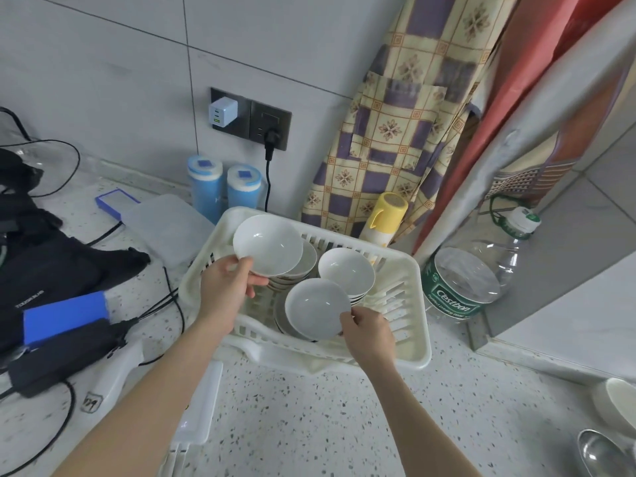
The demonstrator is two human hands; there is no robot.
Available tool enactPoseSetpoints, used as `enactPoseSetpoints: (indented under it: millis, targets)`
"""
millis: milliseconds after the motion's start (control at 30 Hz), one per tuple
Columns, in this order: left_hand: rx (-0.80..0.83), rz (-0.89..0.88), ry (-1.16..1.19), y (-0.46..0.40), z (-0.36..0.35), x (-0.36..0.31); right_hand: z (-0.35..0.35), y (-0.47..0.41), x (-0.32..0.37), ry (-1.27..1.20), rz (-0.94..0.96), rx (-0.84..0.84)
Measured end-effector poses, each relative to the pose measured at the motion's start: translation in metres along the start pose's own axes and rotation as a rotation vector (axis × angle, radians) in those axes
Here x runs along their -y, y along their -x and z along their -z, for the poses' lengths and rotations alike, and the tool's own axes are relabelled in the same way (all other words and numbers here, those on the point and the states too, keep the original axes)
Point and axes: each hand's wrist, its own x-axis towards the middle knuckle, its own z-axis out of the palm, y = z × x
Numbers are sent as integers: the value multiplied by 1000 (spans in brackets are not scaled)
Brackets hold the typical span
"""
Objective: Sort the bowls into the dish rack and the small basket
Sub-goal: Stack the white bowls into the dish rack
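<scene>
A cream plastic dish rack sits on the speckled counter. My left hand grips the lower rim of a white bowl, held tilted over the rack's back left. My right hand pinches the rim of a second white bowl, tilted over the rack's front. A stack of white bowls stands in the rack between them. More bowls lie behind the left-hand bowl, partly hidden. No small basket is in view.
A large water bottle stands right of the rack, a yellow cup behind it. Two blue canisters and a plugged socket are at the wall. Black bags and cables lie left. White bowls and a metal spoon sit bottom right.
</scene>
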Motion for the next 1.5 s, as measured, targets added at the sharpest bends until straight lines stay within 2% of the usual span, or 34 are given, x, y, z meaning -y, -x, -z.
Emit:
enactPoseSetpoints:
  millis: [233, 533, 833, 1100, 1500]
  targets:
    - [5, -46, -18, 1, -1, 5, 5, -4, 3, -63, -35, 181]
    - [47, -20, 9, 1, -1, 5, 3, -7, 5, -34, -13, 190]
    - [74, -50, -46, 5, 1, 3, 4, -16, 6, -111, 4, 272]
    - [104, -49, -119, 5, 0, 6, -3, -12, 7, 162, 87, 240]
    - [122, -44, -138, 7, -1, 3, -10, -13, 7, 278, 96, 199]
